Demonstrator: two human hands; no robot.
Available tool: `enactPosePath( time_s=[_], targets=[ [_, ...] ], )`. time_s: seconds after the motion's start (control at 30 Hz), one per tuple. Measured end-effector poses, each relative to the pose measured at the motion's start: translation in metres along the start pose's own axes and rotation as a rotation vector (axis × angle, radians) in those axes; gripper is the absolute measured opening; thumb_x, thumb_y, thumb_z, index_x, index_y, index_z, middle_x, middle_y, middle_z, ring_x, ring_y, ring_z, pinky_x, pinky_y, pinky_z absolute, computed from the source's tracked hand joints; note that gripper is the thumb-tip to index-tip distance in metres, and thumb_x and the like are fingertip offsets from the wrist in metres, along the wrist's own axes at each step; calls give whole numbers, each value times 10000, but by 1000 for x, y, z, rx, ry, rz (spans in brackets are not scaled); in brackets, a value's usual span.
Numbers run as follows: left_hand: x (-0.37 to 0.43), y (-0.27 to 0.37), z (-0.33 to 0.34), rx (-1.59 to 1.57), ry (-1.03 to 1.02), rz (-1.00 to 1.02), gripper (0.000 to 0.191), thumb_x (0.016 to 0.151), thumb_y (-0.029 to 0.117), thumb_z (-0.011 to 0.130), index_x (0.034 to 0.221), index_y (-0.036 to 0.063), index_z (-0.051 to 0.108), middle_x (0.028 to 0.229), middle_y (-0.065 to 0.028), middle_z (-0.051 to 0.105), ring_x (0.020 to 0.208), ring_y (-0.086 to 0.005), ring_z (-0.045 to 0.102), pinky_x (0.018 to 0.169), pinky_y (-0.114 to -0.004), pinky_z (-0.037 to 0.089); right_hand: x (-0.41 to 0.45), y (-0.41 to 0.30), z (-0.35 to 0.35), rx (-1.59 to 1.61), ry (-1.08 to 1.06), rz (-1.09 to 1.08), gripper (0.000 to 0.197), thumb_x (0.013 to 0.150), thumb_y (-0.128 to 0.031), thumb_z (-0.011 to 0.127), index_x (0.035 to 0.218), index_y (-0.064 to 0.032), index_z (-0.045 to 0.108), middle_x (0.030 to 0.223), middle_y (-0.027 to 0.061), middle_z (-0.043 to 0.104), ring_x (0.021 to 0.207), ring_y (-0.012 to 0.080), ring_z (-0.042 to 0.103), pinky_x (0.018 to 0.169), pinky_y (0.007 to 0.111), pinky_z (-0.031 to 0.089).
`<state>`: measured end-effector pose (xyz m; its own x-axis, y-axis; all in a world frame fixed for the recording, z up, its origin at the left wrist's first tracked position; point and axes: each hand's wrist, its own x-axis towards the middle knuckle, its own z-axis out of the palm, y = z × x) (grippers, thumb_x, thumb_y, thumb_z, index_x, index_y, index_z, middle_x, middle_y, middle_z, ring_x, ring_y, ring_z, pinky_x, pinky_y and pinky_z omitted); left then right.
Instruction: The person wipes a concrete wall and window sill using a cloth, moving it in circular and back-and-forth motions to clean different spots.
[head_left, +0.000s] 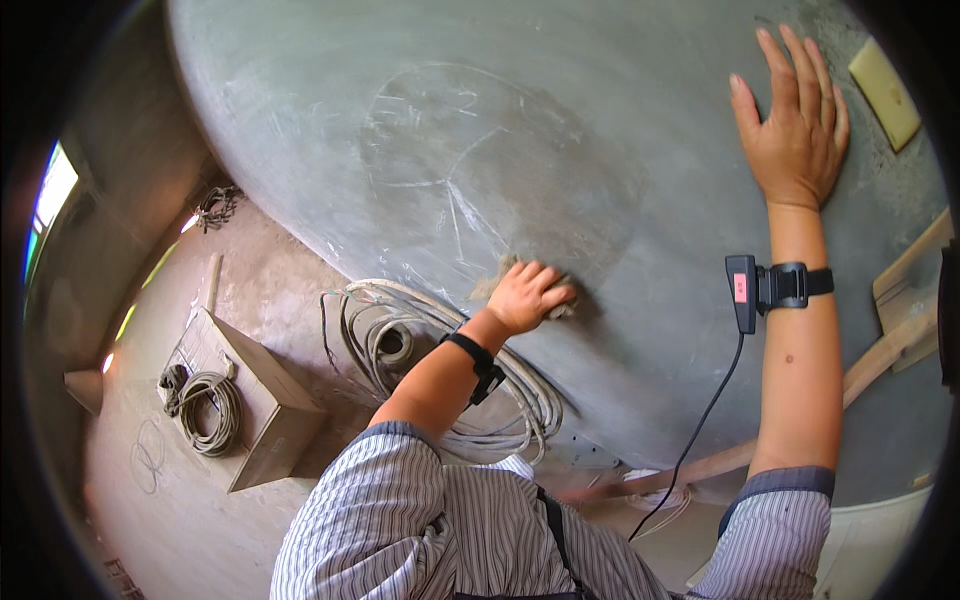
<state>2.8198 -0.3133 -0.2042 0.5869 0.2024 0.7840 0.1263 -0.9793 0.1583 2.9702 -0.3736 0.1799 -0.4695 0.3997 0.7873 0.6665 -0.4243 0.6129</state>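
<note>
My left hand (527, 295) grips a crumpled beige-grey rag (491, 279) and presses it against a grey plastered wall (660, 217). Just above the rag, white chalk lines (450, 187) meet at a point inside a partly smudged chalk circle. Darker, wiped-looking patches of plaster surround these marks. My right hand (799, 135) lies flat on the wall farther right, fingers spread, holding nothing. A yellow rectangular plate (885, 95) is on the wall beside its fingers. Each wrist wears a black strap with a small device.
Coiled cables (525, 390) lie at the wall's foot below my left arm, around a roll (391, 343). A cardboard box (259, 412) bears another cable coil (210, 414). Wooden boards (892, 345) lean at right. From my right wrist device hangs a black cord (701, 442).
</note>
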Motion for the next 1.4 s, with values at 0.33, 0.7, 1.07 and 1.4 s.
enactPosePath(
  time_s=[0.33, 0.7, 1.07, 1.4],
  targets=[
    [73, -84, -120, 70, 727, -250, 559, 573, 87, 799, 1094, 184, 623, 1082, -145, 545, 966, -360, 535, 826, -429, 467, 0, 4, -4, -26, -18, -17, 498, 895, -464, 619, 1358, -315, 511, 1437, -115, 482, 1358, 137, 422, 1088, 397, 355],
    [56, -109, -101, -20, 486, -463, 561, 579, 73, 764, 1104, 153, 582, 1090, -137, 553, 1042, -373, 545, 870, -430, 486, 3, 3, -5, -36, -36, -11, 497, 895, -431, 636, 1357, -292, 517, 1444, -94, 482, 1359, 150, 427, 1086, 386, 360],
    [129, -97, -184, -53, 693, -234, 604, 607, 80, 738, 1181, 102, 551, 1156, -174, 539, 1087, -393, 526, 913, -445, 472, 0, 7, -8, -25, -38, 6, 504, 905, -434, 613, 1376, -289, 506, 1458, -96, 465, 1371, 151, 408, 1096, 385, 352],
    [86, -82, -115, -66, 338, -221, 435, 640, 146, 791, 1036, 176, 613, 1038, -92, 573, 956, -332, 551, 806, -422, 463, 1, 9, -10, -28, -42, 21, 516, 883, -416, 639, 1370, -306, 510, 1451, -118, 468, 1364, 125, 412, 1094, 374, 349]
  ],
)
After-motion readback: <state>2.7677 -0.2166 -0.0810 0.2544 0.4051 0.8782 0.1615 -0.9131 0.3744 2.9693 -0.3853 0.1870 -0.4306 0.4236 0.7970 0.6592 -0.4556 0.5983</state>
